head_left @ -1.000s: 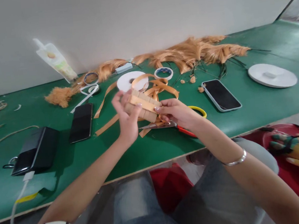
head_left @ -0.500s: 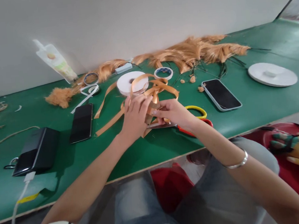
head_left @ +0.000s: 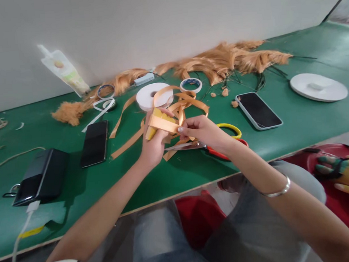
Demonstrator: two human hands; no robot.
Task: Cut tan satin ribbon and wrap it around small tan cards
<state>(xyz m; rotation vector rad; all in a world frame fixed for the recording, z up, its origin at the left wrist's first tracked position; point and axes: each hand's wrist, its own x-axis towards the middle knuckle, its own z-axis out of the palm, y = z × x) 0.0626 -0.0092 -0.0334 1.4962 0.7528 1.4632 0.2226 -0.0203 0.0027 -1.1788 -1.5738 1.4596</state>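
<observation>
1. Ribbon [head_left: 165,124], orange-tan, is wrapped across a small yellowish block [head_left: 153,127] held just above the green table [head_left: 178,174], in front of the person.
2. Left hand [head_left: 151,143]: fingers clenched round the block from below, thumb side up; grasping it firmly.
3. Right hand [head_left: 201,131]: fingertips pinched on the ribbon strip where it leaves the block; a silver bangle [head_left: 276,189] sits on that wrist.
4. Scissors [head_left: 213,146] with red and yellow handles lie flat on the table just under the right hand, blades pointing left.
5. Loose ribbon loops [head_left: 187,103] are heaped just behind the hands, one tail trailing left toward a dark phone [head_left: 95,143].
6. Left of that phone: a black power bank [head_left: 40,177] with a white cable [head_left: 23,228] running off the near edge.
7. Right of the hands: a second phone [head_left: 258,111] in a pale case, face up.
8. Farther back: a white tape reel [head_left: 153,96], a smaller tape roll [head_left: 191,85], and a white strip [head_left: 100,111] to the left.
9. Far right: a white round disc [head_left: 318,87], well apart from everything else.
10. Along the wall: bundles of golden fibre [head_left: 226,62], with a fluffy clump [head_left: 67,112] at left and a plastic pouch [head_left: 64,71] leaning on the wall.
</observation>
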